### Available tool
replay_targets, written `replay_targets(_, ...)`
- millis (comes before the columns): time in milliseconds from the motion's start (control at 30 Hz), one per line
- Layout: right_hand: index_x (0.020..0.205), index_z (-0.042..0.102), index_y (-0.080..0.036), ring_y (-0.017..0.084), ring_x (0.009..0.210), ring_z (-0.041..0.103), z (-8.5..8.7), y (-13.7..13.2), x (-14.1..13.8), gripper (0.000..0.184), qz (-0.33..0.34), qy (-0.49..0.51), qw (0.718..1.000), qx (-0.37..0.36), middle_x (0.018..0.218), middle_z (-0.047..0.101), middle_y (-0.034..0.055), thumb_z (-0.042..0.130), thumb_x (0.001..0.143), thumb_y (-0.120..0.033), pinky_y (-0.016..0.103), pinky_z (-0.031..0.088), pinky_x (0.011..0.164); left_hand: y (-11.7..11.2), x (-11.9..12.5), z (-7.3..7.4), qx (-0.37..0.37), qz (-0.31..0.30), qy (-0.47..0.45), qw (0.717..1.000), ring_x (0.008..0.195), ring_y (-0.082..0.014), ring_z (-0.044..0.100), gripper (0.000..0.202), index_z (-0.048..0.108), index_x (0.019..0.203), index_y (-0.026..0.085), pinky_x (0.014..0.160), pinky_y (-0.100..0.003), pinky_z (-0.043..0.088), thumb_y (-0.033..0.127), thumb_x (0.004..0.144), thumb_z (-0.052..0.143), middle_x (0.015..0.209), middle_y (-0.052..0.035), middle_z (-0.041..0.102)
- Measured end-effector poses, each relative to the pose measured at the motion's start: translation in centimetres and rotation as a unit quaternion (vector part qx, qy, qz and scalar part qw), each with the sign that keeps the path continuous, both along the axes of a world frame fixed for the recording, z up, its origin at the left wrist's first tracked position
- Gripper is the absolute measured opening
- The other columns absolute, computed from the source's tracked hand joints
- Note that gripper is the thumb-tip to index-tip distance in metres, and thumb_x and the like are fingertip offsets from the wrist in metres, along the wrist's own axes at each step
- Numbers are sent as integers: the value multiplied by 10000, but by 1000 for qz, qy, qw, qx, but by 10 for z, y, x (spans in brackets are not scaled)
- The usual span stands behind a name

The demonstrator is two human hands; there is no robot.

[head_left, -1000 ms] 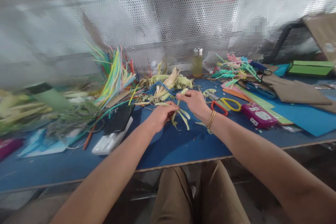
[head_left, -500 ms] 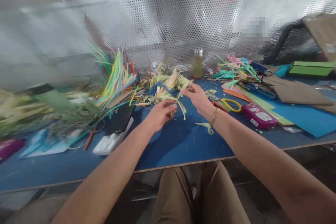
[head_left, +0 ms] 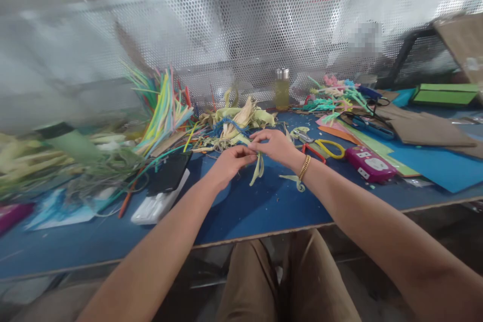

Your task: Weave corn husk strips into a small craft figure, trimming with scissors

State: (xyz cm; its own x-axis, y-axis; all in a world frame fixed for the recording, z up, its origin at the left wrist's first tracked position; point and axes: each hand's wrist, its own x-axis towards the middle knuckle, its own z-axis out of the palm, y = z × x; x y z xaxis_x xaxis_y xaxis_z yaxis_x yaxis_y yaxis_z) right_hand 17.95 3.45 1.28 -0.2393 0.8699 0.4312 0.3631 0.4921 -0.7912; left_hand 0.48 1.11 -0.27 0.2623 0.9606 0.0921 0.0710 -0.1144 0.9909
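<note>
Over the middle of the blue table (head_left: 241, 211), my left hand (head_left: 232, 163) and my right hand (head_left: 273, 147) meet at the fingertips. Both pinch a pale green corn husk strip (head_left: 257, 171), whose loose ends dangle below the fingers. My fingers hide the part between them. Just behind lies a pile of dried husks (head_left: 245, 115) with a blue fibrous strand (head_left: 227, 123) across it. A curled husk scrap (head_left: 296, 181) rests by my right wrist. Scissors with a yellow and a red handle (head_left: 330, 148) lie right of my right hand.
To the left stand colourful pipe cleaners (head_left: 164, 110), a phone (head_left: 169, 173) on a white box (head_left: 162, 201) and a green cylinder (head_left: 70, 143). A bottle (head_left: 282, 90) stands before the perforated metal panel (head_left: 249, 35). At right are a magenta case (head_left: 370, 163), blue paper (head_left: 433, 161) and cardboard (head_left: 430, 128).
My right hand has come down and left, bringing its fingertips against those of my left hand. The strip's hanging ends have shifted slightly lower and left.
</note>
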Motion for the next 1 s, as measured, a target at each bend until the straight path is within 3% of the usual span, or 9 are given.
replay_targets(133,685,750,-188,194,963,665,-5,3,-7,108,54,158,978,-124,937,752,60,756,718,-291,332,494,884,1,4,-2,-29,18,-56,998,603,-104,491,296,702,783,175,561,-257,317,406,657,838,744,-7,640)
replay_targets(333,682,763,-201,169,910,648,-11,4,-16,75,93,268,940,-190,919,742,40,787,639,-257,321,492,882,2,12,-5,-79,36,-128,988,510,-65,398,325,679,737,184,502,-239,279,348,563,898,611,47,520)
replay_targets(500,653,709,-196,160,859,617,-14,8,-17,155,48,304,937,-166,870,712,30,812,615,-306,326,480,850,-1,14,2,-114,52,-123,984,512,-81,428,324,623,629,181,515,-251,325,319,518,894,564,50,503)
replay_targets(700,619,596,-197,118,721,515,-18,11,-19,200,37,302,948,-93,738,586,-20,724,691,-333,296,441,773,-5,17,6,-115,39,-85,989,547,-90,456,290,597,596,176,558,-260,349,284,534,859,603,34,548)
replay_targets(833,589,540,-195,124,729,505,-19,10,-19,232,10,276,960,-53,749,560,-16,680,719,-326,298,421,766,-4,17,4,-110,24,-84,990,570,-92,464,274,586,593,172,577,-258,344,247,536,844,626,27,566)
replay_targets(1000,624,570,-193,137,795,536,-20,12,-19,184,-27,251,967,-30,831,600,3,672,726,-307,302,422,800,-6,17,3,-108,-1,-96,990,586,-91,473,284,581,594,168,565,-250,333,236,543,852,653,19,591)
